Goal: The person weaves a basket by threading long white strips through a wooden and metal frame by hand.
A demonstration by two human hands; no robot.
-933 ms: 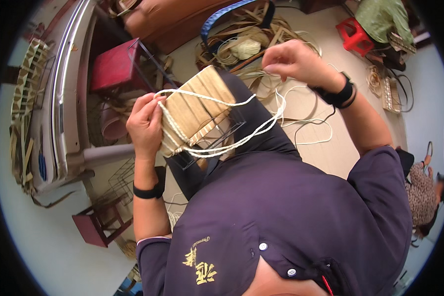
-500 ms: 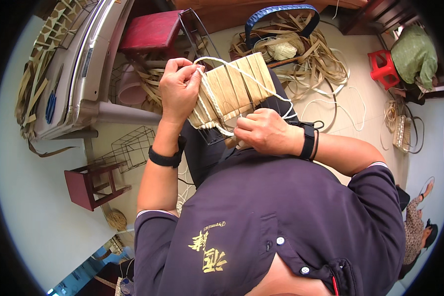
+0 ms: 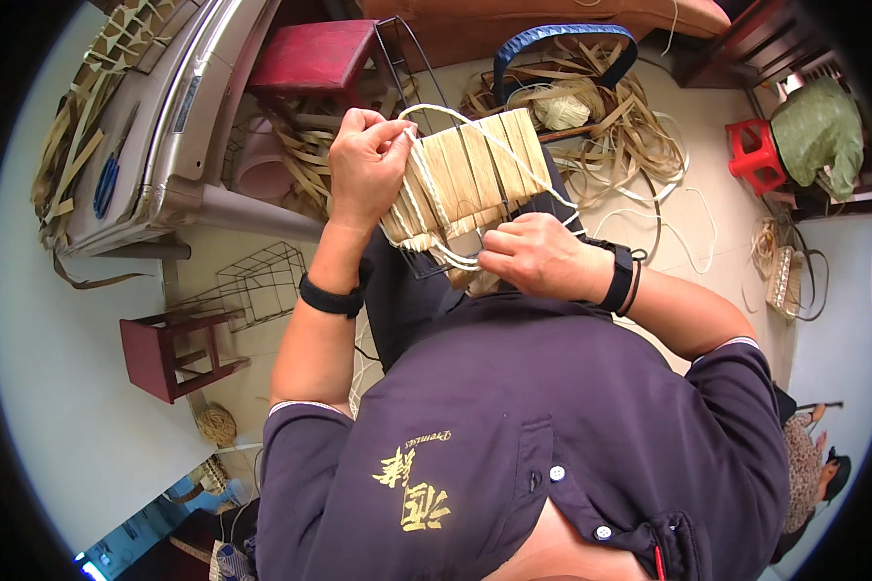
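Note:
A small basket (image 3: 470, 165), a dark wire frame wrapped in wide tan strips, is tilted over my lap. White cord (image 3: 426, 184) runs along its left edge in twisted rows, and a loose loop arches across its top to the right. My left hand (image 3: 368, 174) is closed at the basket's upper left corner, pinching the white cord between thumb and fingers. At the near edge my right hand (image 3: 545, 257) has its fingers curled around the cord, strands of which run into it from the left. Its fingertips are partly hidden.
Tan strips (image 3: 620, 126) and a white cord ball (image 3: 562, 105) lie beyond the basket, beside a blue-wrapped handle (image 3: 562, 31). A silver table (image 3: 179, 126) with scissors (image 3: 107, 184), wire frames (image 3: 262, 281) and a stool (image 3: 170, 358) are left. Another person (image 3: 809, 474) is at right.
My view has shifted slightly, so most things sit a little differently in it. Both hands stay closed at the basket's edges. The person at the far right has moved an arm.

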